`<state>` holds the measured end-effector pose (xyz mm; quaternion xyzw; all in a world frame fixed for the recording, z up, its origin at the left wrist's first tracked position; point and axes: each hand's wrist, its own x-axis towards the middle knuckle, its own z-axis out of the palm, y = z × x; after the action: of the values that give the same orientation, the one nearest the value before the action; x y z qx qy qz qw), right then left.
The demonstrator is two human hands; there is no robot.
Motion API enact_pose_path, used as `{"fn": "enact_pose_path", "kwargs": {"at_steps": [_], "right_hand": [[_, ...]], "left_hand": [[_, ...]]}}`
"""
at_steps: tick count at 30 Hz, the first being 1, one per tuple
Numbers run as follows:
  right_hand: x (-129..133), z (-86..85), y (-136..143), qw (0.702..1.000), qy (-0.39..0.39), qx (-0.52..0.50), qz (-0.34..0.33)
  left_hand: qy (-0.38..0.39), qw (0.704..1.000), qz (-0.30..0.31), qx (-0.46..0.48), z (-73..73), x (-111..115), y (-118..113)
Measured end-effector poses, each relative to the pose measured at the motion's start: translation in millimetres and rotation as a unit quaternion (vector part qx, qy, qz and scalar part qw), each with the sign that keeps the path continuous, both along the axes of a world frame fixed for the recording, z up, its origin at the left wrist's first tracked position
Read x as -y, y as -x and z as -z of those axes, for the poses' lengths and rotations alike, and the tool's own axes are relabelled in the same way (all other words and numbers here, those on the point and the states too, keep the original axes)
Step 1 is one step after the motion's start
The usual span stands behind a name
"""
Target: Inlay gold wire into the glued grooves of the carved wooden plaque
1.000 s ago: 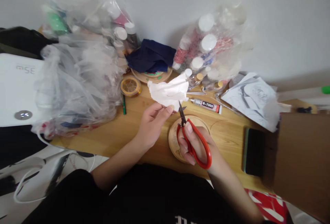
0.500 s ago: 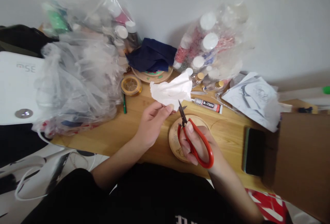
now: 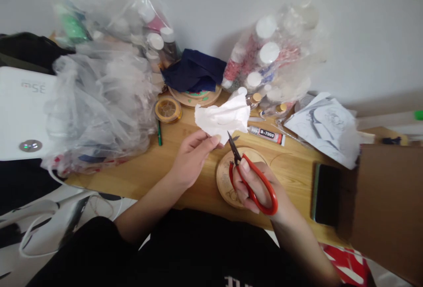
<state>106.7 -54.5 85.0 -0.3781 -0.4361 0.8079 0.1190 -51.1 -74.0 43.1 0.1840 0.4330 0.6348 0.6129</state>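
Observation:
A torn-edged white sheet, paper or thin cloth, is pinched at its lower edge between the thumb and fingers of my left hand. My right hand grips red-handled scissors. Their dark blades are parted, with the tips close to the sheet's lower right edge; I cannot tell whether they touch it. Beneath the scissors lies a round wooden hoop holding pale fabric with drawn lines, partly hidden by my right hand. A tube of B-7000 glue lies just beyond the scissors.
Clear plastic bags crowd the left side. Bagged bottles with white caps stand against the wall. A yellow spool, green pen and dark blue cloth are behind my hands. At right are a phone and cardboard box.
The white sheet has shifted slightly right and its folds have changed. My right hand and the scissors have moved a little right and down. Blades remain parted.

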Motion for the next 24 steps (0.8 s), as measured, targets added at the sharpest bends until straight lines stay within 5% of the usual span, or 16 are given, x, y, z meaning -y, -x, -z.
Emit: {"fn": "enact_pose_path", "kwargs": {"at_steps": [24], "right_hand": [[-11,-15.3,-24,0.991,0.010,0.016,-0.135]], "left_hand": [[-0.001,0.990,0.115,-0.082,-8.7,3,26]]}}
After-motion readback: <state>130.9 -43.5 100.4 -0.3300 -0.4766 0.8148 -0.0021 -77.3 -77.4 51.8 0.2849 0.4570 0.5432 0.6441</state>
